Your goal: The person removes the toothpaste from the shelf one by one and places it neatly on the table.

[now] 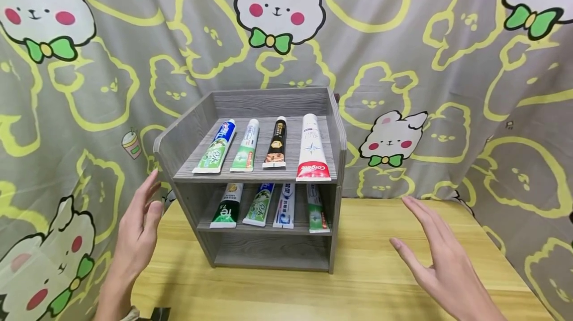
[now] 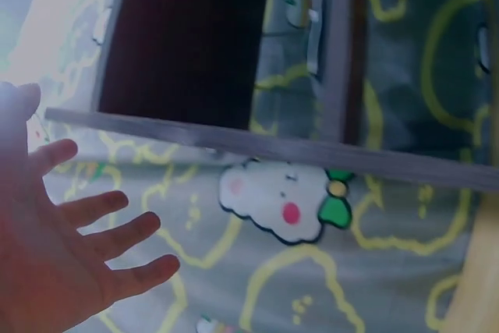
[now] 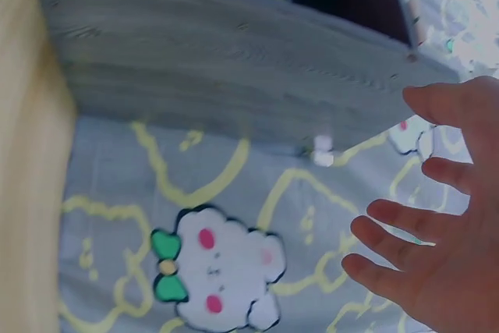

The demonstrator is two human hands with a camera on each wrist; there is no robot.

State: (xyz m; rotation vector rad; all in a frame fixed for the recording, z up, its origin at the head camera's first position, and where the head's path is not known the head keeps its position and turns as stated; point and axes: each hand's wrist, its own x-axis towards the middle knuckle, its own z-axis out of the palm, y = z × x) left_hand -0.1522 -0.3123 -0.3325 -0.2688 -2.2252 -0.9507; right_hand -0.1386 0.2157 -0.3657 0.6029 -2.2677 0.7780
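A grey wooden shelf unit (image 1: 273,250) stands on the table between my hands. On its top tier lie a blue-green toothpaste tube (image 1: 216,147), a white-green tube (image 1: 245,146), a black tube (image 1: 275,143) and a white-red Colgate tube (image 1: 312,149). The tier below holds several more tubes, among them a dark green one (image 1: 227,206) and a white-blue one (image 1: 285,205). My left hand (image 1: 138,229) is beside the unit's left side, fingers extended, holding nothing. To the right of the unit, my right hand (image 1: 440,256) is held apart from it, fingers spread and holding nothing.
The unit rests on a light wooden table (image 1: 371,291). A grey curtain (image 1: 380,87) with cartoon animals hangs behind and on both sides. The unit's side panel (image 3: 226,60) fills the upper part of the right wrist view. A small black object (image 1: 160,313) shows at the bottom edge.
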